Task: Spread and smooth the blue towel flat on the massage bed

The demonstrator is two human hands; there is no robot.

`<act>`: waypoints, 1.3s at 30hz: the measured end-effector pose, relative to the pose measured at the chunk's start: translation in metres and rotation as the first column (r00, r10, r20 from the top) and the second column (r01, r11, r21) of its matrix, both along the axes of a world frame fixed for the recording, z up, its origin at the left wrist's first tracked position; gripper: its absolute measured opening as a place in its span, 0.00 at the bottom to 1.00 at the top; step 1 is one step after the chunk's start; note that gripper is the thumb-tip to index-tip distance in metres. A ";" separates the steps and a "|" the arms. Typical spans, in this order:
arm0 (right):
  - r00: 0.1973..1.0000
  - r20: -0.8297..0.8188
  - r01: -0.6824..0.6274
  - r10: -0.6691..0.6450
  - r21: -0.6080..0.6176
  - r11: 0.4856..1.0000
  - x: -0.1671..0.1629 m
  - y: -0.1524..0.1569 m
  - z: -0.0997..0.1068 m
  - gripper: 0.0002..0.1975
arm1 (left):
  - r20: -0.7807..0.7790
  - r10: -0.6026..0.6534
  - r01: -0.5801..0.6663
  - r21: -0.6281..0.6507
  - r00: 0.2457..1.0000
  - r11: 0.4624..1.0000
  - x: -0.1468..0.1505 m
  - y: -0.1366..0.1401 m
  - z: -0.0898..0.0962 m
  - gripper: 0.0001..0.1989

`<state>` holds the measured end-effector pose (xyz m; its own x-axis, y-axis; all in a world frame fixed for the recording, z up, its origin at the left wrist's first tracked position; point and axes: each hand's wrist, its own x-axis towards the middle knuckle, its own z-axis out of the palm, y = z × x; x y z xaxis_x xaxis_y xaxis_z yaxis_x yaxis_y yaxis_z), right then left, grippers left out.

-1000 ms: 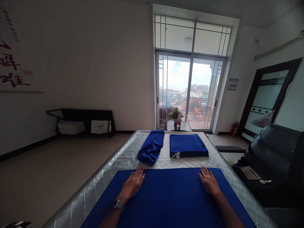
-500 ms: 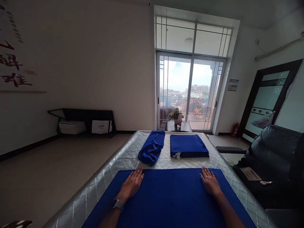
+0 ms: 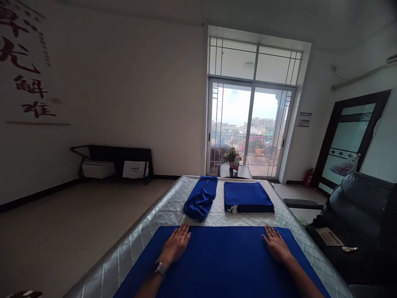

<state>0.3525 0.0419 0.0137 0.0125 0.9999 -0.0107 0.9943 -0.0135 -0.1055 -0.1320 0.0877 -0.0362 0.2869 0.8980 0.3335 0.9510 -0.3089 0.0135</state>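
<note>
Left hand: my left hand (image 3: 175, 247) stays flat, open, on the blue cloth (image 3: 223, 265), ten o'clock corner.
Right hand: my right hand (image 3: 276, 246) likewise, two o'clock, gripping nothing.
Change: only my view lifted; cloth remains spread, smoothed.

- spread cloth (image 3: 223, 265): solid deep blue, no pattern
- crumpled cloth (image 3: 201, 198): same deep blue
- folded stack (image 3: 247, 195): deep blue, small white tag at its front corner
- table cover (image 3: 161, 211): silver-grey, shiny, quilted diamond grid
- watch (image 3: 160, 269) on the left wrist: dark band, pale grey face
- wall (image 3: 124, 91): plain off-white; dark red brush characters (image 3: 29, 82) on the left
- floor (image 3: 62, 223): plain beige, dark skirting
- low bench (image 3: 114, 154): black, with white boxes under it
- armchair (image 3: 359, 211): black, glossy
- door frame (image 3: 333, 132) at right: dark brown, pale green frosted glass
- bottle (image 3: 236, 162) on the small table: red label
</note>
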 end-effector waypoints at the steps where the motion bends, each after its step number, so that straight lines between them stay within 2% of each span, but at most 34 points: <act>1: 1.000 -0.003 -0.013 0.013 0.005 1.000 0.002 0.000 0.000 0.35 | -0.008 0.004 -0.005 -0.025 1.000 1.000 0.001 -0.001 0.003 0.24; 6: 0.999 -0.020 -0.037 0.038 0.051 0.998 0.009 0.001 -0.006 0.35 | -0.024 0.024 -0.026 -0.111 0.999 0.993 0.002 -0.005 0.013 0.26; 10: 0.998 -0.020 -0.056 0.057 0.057 0.997 0.018 0.009 -0.019 0.35 | 0.009 0.012 -0.010 -0.185 1.000 0.983 -0.002 -0.003 0.014 0.26; 16: 0.999 0.018 -0.038 0.037 0.062 0.997 0.038 0.019 -0.032 0.35 | 0.037 0.001 0.005 -0.177 0.999 0.984 -0.007 -0.005 0.016 0.26; 23: 0.999 0.038 -0.039 0.037 0.067 0.997 0.041 0.017 -0.032 0.34 | 0.018 0.081 -0.074 -0.234 0.997 0.969 -0.013 -0.009 0.020 0.27; 28: 0.998 0.042 -0.055 0.052 0.084 0.995 0.040 0.015 -0.029 0.33 | -0.045 0.054 -0.064 -0.259 0.998 0.964 -0.020 -0.012 0.022 0.27; 34: 0.996 0.071 -0.053 0.049 0.052 0.997 0.045 0.015 -0.028 0.33 | 0.075 0.089 -0.064 -0.289 0.993 0.955 -0.025 -0.016 0.028 0.29; 39: 0.996 0.073 -0.053 0.047 0.074 0.996 0.052 0.015 -0.031 0.32 | 0.112 0.051 -0.020 -0.263 0.992 0.965 -0.029 -0.015 0.025 0.29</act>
<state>0.4045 0.0569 -0.0171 -0.0396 0.9972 0.0640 0.9986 0.0418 -0.0330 -0.1612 0.0729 -0.0116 0.2265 0.9672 0.1152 0.9484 -0.2460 0.2003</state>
